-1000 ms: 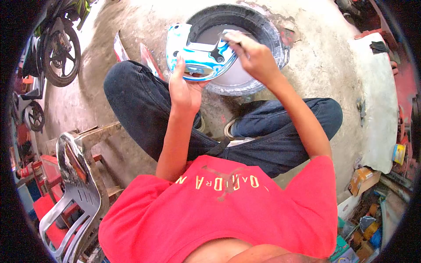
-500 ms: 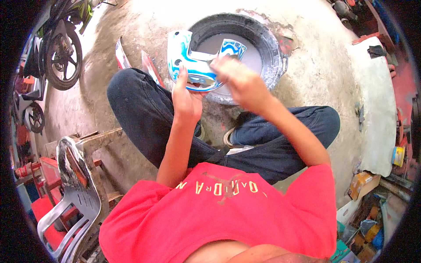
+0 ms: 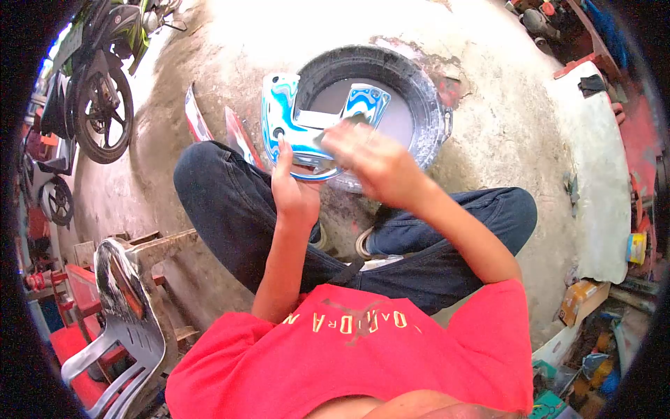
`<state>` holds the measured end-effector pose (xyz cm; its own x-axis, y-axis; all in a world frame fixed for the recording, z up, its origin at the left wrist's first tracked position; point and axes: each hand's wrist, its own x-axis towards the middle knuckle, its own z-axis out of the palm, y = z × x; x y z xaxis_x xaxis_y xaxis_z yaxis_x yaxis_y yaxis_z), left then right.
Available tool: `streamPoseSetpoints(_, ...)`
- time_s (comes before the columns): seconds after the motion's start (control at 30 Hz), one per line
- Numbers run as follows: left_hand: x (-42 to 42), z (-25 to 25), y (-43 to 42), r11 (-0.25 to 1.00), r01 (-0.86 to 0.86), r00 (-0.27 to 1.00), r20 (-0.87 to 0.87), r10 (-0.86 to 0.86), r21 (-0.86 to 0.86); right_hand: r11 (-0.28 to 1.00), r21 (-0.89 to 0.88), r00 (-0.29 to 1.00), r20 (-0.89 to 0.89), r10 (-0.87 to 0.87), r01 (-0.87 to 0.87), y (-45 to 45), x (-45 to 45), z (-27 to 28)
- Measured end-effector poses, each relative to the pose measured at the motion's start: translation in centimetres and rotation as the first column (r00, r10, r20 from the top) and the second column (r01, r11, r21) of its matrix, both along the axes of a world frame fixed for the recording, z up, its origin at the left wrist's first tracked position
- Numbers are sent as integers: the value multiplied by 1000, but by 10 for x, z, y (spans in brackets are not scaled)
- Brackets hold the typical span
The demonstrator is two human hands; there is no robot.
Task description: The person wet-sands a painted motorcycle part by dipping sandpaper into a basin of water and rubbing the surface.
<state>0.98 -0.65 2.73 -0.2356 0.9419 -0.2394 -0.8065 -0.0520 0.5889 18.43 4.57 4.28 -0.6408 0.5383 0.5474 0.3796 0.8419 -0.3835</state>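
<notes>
A curved blue-and-white plastic motorcycle fairing panel (image 3: 282,105) with mounting holes is held up over the near side of a round black tub (image 3: 427,87). My left hand (image 3: 294,194) grips the panel's lower left edge, thumb on its face and fingers underneath. My right hand (image 3: 373,157) is closed and pressed against the panel's middle, slightly blurred. A small dark piece (image 3: 358,119) that looks like sandpaper shows at its fingers, mostly hidden. Cloudy grey liquid (image 3: 399,115) lies in the tub.
Two red-and-white panels (image 3: 241,136) lie on the concrete floor beyond my left knee. A motorcycle wheel (image 3: 105,108) stands at the upper left. On the left is a worn grey plastic chair (image 3: 132,314). A cardboard box (image 3: 581,300) and clutter lie at the right.
My right hand has shifted left across the panel, toward my left hand. The whole scene sits lower in view; my left hand keeps its hold.
</notes>
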Motion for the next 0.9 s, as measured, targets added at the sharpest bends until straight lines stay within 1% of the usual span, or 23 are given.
streamPoseSetpoints(0.03, -4, -3, 0, 999, 44, 999, 3, -44, -4, 998, 2, 998, -8, -59, 59, 15, 6, -4)
streamPoseSetpoints(0.07, -2, -3, 1, 1000, 20, 1000, -13, -20, 0, 982, -71, 982, -50, -180, 176, 28, 12, -9)
streamPoseSetpoints(0.13, 5, 7, 1, 1000, -25, 999, -38, 25, -8, 947, -74, 949, -1, -314, 313, 36, 16, -9)
streamPoseSetpoints(0.17, 2, -3, 3, 1000, -10, 1000, 3, 10, -7, 968, -26, 969, -10, -248, 248, 28, 14, -10)
streamPoseSetpoints(0.23, -3, -17, 8, 996, 14, 1000, 3, -15, 92, 995, 33, 995, -34, -91, 92, -6, -3, -1)
streamPoseSetpoints(0.27, -6, -23, 6, 991, 25, 1000, -3, -25, 130, 998, 51, 1000, 15, 26, -27, -20, -7, 9)
streamPoseSetpoints(0.3, -10, -26, 2, 990, 51, 995, 76, -62, 131, 997, 51, 998, 3, 55, -55, -20, -7, 8)
streamPoseSetpoints(0.33, -8, -21, 0, 995, 28, 999, 33, -31, 97, 995, 55, 997, -9, 81, -81, -15, -4, 7)
streamPoseSetpoints(0.4, 2, -4, 1, 999, -22, 999, -46, 24, 48, 995, 43, 996, -3, -86, 86, 17, 10, -4)
streamPoseSetpoints(0.43, 3, 0, 3, 999, -24, 999, -46, 26, 37, 980, -55, 977, -82, -196, 192, 30, 16, -7)
streamPoseSetpoints(0.47, 5, 0, 2, 999, -30, 999, -42, 31, 24, 944, -143, 948, -75, -309, 296, 39, 21, -12)
streamPoseSetpoints(0.53, 5, -1, 4, 999, -39, 999, -37, 39, 5, 971, -3, 969, -65, -238, 238, 28, 16, -13)
streamPoseSetpoints(0.6, -3, -21, 6, 998, -14, 997, -68, 19, 65, 999, 51, 1000, -17, -15, 15, -6, -3, -6)
streamPoseSetpoints(0.63, -6, -22, 6, 996, -1, 996, -88, 9, 90, 995, 67, 997, -18, 78, -77, -22, -11, 1)
streamPoseSetpoints(0.67, -6, -21, 6, 996, -8, 997, -80, 15, 87, 995, 65, 996, -26, 82, -80, -18, -11, 1)
streamPoseSetpoints(0.73, 4, 3, 4, 997, -17, 998, -58, 21, 73, 995, 56, 996, -37, 84, -82, 1, -3, -3)
streamPoseSetpoints(0.77, 5, 5, 3, 997, -74, 995, -74, 74, 1, 996, 77, 999, -33, -43, 46, 18, 2, -5)
streamPoseSetpoints(0.8, 5, 3, 5, 997, -78, 995, -57, 78, -9, 987, 44, 986, -64, -153, 156, 36, 10, -10)
streamPoseSetpoints(0.87, 2, -6, 7, 996, -83, 996, -27, 82, -39, 955, 27, 955, -44, -294, 295, 45, 15, -15)
streamPoseSetpoints(0.9, 1, -10, 10, 996, -90, 995, -38, 88, -27, 973, 49, 974, -45, -222, 224, 35, 11, -13)
